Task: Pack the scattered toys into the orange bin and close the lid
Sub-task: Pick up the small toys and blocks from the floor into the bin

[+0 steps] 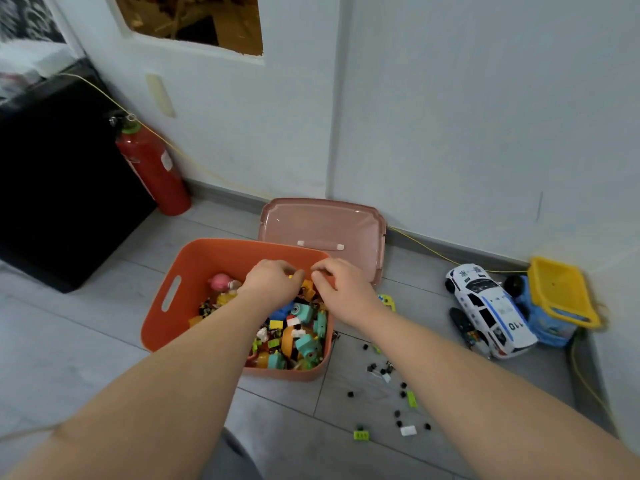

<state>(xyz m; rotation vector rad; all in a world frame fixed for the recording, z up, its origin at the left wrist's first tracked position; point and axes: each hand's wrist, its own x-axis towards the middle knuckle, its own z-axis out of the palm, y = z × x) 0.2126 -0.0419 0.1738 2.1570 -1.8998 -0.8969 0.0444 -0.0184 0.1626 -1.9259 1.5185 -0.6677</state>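
The orange bin point(207, 258) stands open on the grey floor, about half full of colourful blocks and toys point(298, 327). Its pinkish lid point(322, 223) leans on the wall behind it. My left hand point(273, 282) and my right hand point(341, 285) hover close together over the bin's far side, fingers curled downward. Whether either holds a piece is hidden by the fingers. Several small black, green and white pieces point(398, 396) lie scattered on the floor to the right of the bin. A small yellow-green toy point(388, 301) lies by the bin's right wall.
A white police car point(488, 306) and a blue truck with a yellow bed point(557, 296) sit in the right corner, with a black toy part point(462, 322) beside the car. A red fire extinguisher point(152, 168) and a black cabinet point(52, 185) stand at left. A yellow cable point(433, 251) runs along the wall.
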